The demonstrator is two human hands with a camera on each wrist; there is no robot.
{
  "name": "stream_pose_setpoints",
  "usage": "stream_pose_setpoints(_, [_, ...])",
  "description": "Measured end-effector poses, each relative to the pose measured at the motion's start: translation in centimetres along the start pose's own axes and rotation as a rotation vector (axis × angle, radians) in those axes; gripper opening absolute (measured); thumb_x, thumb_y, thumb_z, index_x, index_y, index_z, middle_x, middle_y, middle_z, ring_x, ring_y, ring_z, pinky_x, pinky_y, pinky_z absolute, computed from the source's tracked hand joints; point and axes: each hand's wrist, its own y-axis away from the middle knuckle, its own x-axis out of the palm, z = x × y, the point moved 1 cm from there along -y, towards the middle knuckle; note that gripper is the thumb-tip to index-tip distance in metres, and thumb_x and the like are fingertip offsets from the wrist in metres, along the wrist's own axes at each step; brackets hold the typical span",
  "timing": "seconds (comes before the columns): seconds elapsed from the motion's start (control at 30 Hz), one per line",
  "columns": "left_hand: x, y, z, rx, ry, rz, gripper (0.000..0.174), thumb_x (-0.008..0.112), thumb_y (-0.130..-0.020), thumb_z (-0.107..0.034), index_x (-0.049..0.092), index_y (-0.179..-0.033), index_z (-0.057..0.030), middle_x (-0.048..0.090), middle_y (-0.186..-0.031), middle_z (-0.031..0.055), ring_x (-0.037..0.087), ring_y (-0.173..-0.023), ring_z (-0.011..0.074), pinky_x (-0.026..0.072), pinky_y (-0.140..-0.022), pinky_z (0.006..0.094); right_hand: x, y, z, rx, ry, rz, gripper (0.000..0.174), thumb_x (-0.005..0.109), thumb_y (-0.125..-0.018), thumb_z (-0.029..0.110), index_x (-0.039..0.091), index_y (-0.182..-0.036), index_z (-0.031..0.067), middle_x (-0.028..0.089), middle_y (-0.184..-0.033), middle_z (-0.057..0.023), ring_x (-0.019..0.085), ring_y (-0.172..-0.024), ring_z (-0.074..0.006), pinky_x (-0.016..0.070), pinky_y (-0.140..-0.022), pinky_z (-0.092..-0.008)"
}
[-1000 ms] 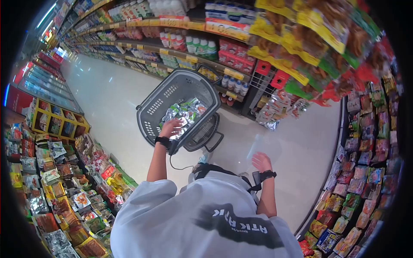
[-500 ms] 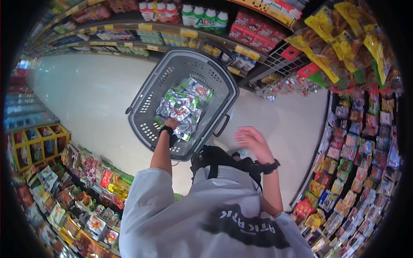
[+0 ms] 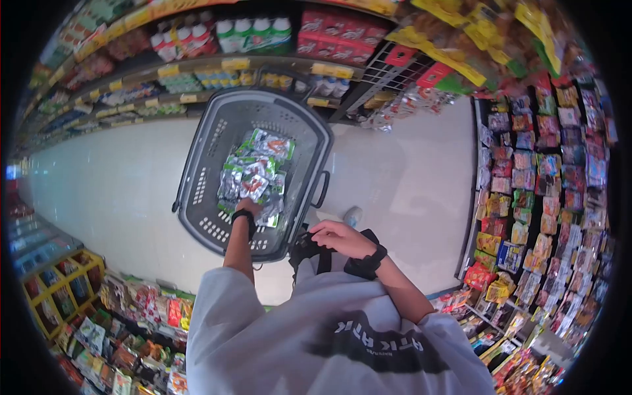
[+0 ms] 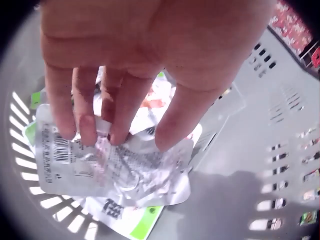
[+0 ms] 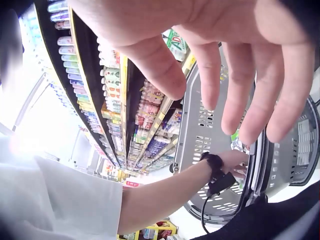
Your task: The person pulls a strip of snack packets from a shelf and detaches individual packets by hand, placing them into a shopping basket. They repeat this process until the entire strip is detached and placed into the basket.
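In the head view my left hand [image 3: 248, 205] reaches down into a grey shopping basket [image 3: 191, 178]. Silver and green food packets [image 3: 266, 143] lie in a pile at the basket's bottom. The left wrist view shows that hand's fingertips and thumb touching a silver packet [image 4: 75, 170], its back with a barcode upward. Another packet with a green corner [image 4: 145, 225] pokes out below it. My right hand [image 3: 343, 238] hovers in front of the waist, near the basket's close rim. It holds nothing, and its fingers hang loosely in the right wrist view.
Shelves of bottled drinks [image 3: 253, 36] run along behind the basket. Yellow snack bags [image 3: 454, 39] hang at upper right. Racks of small packaged snacks [image 3: 520, 191] line the right side, with more packets [image 3: 125, 329] at lower left. Pale floor [image 3: 118, 171] lies between them.
My right hand has moved left and inward, toward the waist. The left hand went deeper into the basket, down onto the packets, and stays there. The head view has shifted.
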Motion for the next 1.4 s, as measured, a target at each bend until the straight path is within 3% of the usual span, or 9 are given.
stream_pose_setpoints(0.1, [-2.4,3.2,-1.0,0.082,0.023,-0.085,0.046,0.07,-0.06,-0.032,0.066,-0.101,-0.0102,0.065,-0.099,0.0167,0.062,-0.094,0.0333,0.0483,-0.083,0.0413,-1.0,-0.2,-2.0,0.015,-0.032,-0.017,0.027,0.055,-0.088,0.017,0.056,-0.11,0.0024,0.062,-0.09,-0.0034,0.057,-0.082,-0.0095,0.045,-0.072,-0.0232])
stream_pose_setpoints(0.4, [-11.9,21.1,-11.6,0.25,-0.072,-0.655,0.022,0.063,-0.07,-0.023,0.065,-0.068,-0.0005,0.063,-0.071,0.0189,0.061,-0.065,0.0346,0.0478,-0.059,0.0386,-6.0,1.2,-4.1,-0.007,0.055,0.074,0.037,0.056,-0.089,0.029,0.054,-0.117,0.0059,0.059,-0.1,-0.0035,0.055,-0.087,-0.0098,0.0463,-0.075,-0.0255])
stream_pose_setpoints(0.6, [-14.2,30.8,-28.5,0.285,0.583,-0.333,0.024,0.065,-0.073,-0.014,0.067,-0.089,0.004,0.067,-0.081,0.0118,0.063,-0.074,0.0179,0.0479,-0.068,0.0302,-12.7,5.5,-4.3,-0.004,-0.103,0.043,0.056,0.059,-0.086,0.039,0.042,-0.13,0.0087,0.053,-0.116,-0.0076,0.052,-0.104,-0.0153,0.0453,-0.086,-0.0331])
stream_pose_setpoints(0.73, [-9.0,28.0,-35.9,0.476,0.654,-0.017,0.024,0.063,-0.08,-0.014,0.067,-0.095,0.0031,0.066,-0.088,0.008,0.061,-0.08,0.0137,0.0462,-0.072,0.0246,-18.7,9.3,-4.9,-0.202,-0.468,0.002,0.07,0.064,-0.082,0.04,0.032,-0.136,0.009,0.052,-0.125,-0.0043,0.048,-0.116,-0.0177,0.0406,-0.094,-0.0396])
stream_pose_setpoints(0.87, [-2.7,25.1,-44.6,0.323,0.929,0.45,0.025,0.058,-0.088,-0.017,0.063,-0.098,0.0058,0.064,-0.091,0.0085,0.06,-0.079,0.0133,0.0485,-0.072,0.0247,-25.5,9.7,-9.4,-0.488,-0.94,0.227,0.061,0.062,-0.083,0.017,0.033,-0.137,0.009,0.05,-0.129,-0.0082,0.053,-0.11,-0.0174,0.0436,-0.092,-0.0377])
stream_pose_setpoints(1.0, [3.6,22.2,-51.3,0.25,0.94,0.628,0.025,0.056,-0.09,-0.023,0.061,-0.1,-0.0009,0.063,-0.095,0.0078,0.06,-0.083,0.0155,0.0503,-0.074,0.0289,-29.4,16.5,-8.9,-0.555,-1.048,0.044,0.067,0.058,-0.083,0.009,0.025,-0.141,0.0093,0.053,-0.126,-0.0115,0.059,-0.099,-0.0205,0.0468,-0.089,-0.0349])
stream_pose_setpoints(1.27, [5.6,14.4,-62.9,0.44,0.509,0.507,0.037,0.055,-0.087,-0.025,0.051,-0.12,-0.0083,0.059,-0.107,0.006,0.058,-0.092,0.0184,0.0478,-0.078,0.0331,-39.3,18.6,-13.9,-0.372,-0.833,-0.552,0.074,0.062,-0.081,0.03,0.022,-0.141,0.0123,0.054,-0.108,-0.0074,0.056,-0.095,-0.0165,0.0474,-0.068,-0.0262])
stream_pose_setpoints(1.3, [5.3,12.3,-64.3,0.454,0.576,0.436,0.039,0.055,-0.087,-0.024,0.049,-0.122,-0.0083,0.058,-0.108,0.0059,0.058,-0.091,0.0189,0.0478,-0.078,0.0334,-40.1,20.2,-13.2,-0.324,-0.701,-0.568,0.093,0.066,-0.075,0.043,0.016,-0.142,0.0007,0.047,-0.123,-0.0149,0.049,-0.111,-0.0212,0.0402,-0.089,-0.0349])
stream_pose_setpoints(1.4, [4.5,6.5,-69.4,0.435,0.772,0.289,0.047,0.056,-0.084,-0.021,0.041,-0.127,-0.0088,0.054,-0.113,0.0085,0.058,-0.09,0.0203,0.0483,-0.078,0.0361,-43.3,20.4,-14.6,-0.197,-0.502,-0.717,0.1,0.068,-0.072,0.043,0.013,-0.142,-0.0031,0.045,-0.126,-0.0179,0.048,-0.113,-0.0226,0.0388,-0.093,-0.0348])
